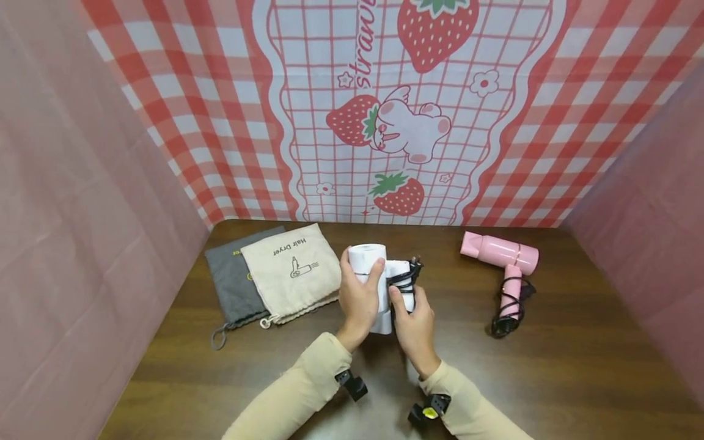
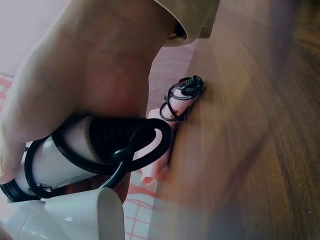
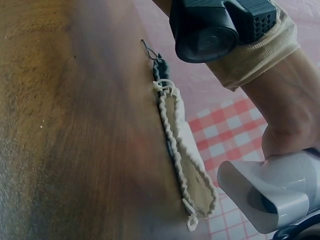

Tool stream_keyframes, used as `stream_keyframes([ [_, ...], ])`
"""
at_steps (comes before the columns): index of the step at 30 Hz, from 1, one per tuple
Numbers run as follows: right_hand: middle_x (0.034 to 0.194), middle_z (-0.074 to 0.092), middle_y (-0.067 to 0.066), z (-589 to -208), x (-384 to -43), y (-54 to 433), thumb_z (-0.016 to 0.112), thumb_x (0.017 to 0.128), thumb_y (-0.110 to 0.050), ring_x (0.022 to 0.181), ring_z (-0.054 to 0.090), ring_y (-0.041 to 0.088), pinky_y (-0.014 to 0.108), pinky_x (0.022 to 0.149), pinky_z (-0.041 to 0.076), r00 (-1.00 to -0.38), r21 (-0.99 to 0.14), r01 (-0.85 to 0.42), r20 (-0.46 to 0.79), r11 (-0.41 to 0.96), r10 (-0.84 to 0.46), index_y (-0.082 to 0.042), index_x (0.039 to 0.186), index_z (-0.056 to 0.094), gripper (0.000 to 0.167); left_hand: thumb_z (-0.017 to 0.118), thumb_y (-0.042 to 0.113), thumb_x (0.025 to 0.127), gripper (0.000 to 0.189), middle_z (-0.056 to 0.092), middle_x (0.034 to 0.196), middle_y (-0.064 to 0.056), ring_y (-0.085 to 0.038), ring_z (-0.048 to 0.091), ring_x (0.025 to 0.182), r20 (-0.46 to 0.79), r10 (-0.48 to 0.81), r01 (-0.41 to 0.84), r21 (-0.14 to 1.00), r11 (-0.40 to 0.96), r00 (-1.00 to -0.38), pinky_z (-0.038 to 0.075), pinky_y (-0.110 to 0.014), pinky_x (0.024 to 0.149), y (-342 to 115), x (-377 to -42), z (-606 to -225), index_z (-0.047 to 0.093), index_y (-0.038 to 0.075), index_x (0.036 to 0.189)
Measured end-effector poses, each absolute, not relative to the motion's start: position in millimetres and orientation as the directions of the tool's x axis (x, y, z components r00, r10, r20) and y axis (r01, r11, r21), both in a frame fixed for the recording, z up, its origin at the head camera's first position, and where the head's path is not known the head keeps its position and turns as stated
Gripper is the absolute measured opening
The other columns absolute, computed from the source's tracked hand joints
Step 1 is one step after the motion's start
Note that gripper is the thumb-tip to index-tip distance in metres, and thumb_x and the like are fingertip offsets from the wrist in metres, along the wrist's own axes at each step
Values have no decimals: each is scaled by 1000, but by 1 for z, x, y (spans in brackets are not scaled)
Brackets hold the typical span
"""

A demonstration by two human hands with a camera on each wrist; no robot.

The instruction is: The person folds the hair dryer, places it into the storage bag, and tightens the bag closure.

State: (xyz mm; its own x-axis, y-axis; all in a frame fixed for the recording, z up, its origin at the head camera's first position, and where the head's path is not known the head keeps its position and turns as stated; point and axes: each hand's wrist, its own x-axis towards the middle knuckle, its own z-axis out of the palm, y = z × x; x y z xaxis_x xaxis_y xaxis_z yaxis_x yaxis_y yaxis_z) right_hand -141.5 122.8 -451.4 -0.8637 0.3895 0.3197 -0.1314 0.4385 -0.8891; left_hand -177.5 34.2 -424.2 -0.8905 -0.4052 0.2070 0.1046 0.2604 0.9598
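A white hair dryer (image 1: 367, 260) is held up in both hands at the middle of the table, its folding handle wound with a black cord (image 1: 404, 279). My left hand (image 1: 359, 300) grips the barrel, thumb on one side and fingers round the other. The handle is gripped by my right hand (image 1: 416, 327), thumb along the near side. In the left wrist view the right hand (image 2: 95, 65) covers part of the handle and its looped cord (image 2: 117, 155). The flared white nozzle (image 3: 265, 200) appears in the right wrist view, beside the left hand (image 3: 290, 132).
A cream drawstring bag (image 1: 313, 284) printed "Hair Dryer" overlaps a grey drawstring bag (image 1: 228, 275) at the left. On the right lies a pink hair dryer (image 1: 497, 250) with its black cord wrapped. A checked strawberry cloth (image 1: 220, 122) hangs behind the wooden table (image 1: 577, 354).
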Motion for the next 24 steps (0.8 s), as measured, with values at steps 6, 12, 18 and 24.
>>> stream_keyframes([
  [6, 82, 65, 18, -452, -142, 123, 66, 92, -24, 72, 57, 25, 33, 66, 44, -879, -892, -110, 292, 438, 376, 2, 109, 61, 31, 68, 47, 86, 73, 68, 116, -14, -31, 65, 93, 213, -386, 114, 958, 264, -897, 48, -45, 78, 32, -176, -427, 41, 12, 144],
  [12, 81, 66, 18, -451, -142, 126, 65, 94, -27, 71, 58, 23, 33, 64, 45, -901, -885, -95, 271, 455, 339, 1, 109, 61, 33, 70, 44, 85, 76, 66, 118, -15, -31, 64, 94, 200, -373, 111, 963, 247, -906, 48, -46, 80, 30, -174, -428, 37, 11, 145],
  [18, 69, 61, 12, -447, -140, 129, 64, 95, -28, 56, 54, 10, 24, 55, 45, -923, -913, -62, 206, 403, 325, 1, 109, 60, 33, 73, 39, 82, 83, 62, 125, -16, -31, 63, 98, 189, -338, 112, 966, 235, -922, 48, -46, 83, 30, -174, -426, 33, 10, 148],
  [24, 64, 58, 11, -442, -141, 130, 62, 96, -28, 49, 55, 11, 22, 49, 46, -939, -940, -64, 171, 336, 299, 1, 108, 58, 33, 76, 38, 79, 87, 61, 129, -16, -32, 63, 101, 194, -337, 105, 959, 263, -921, 48, -47, 83, 30, -174, -418, 32, 10, 149],
])
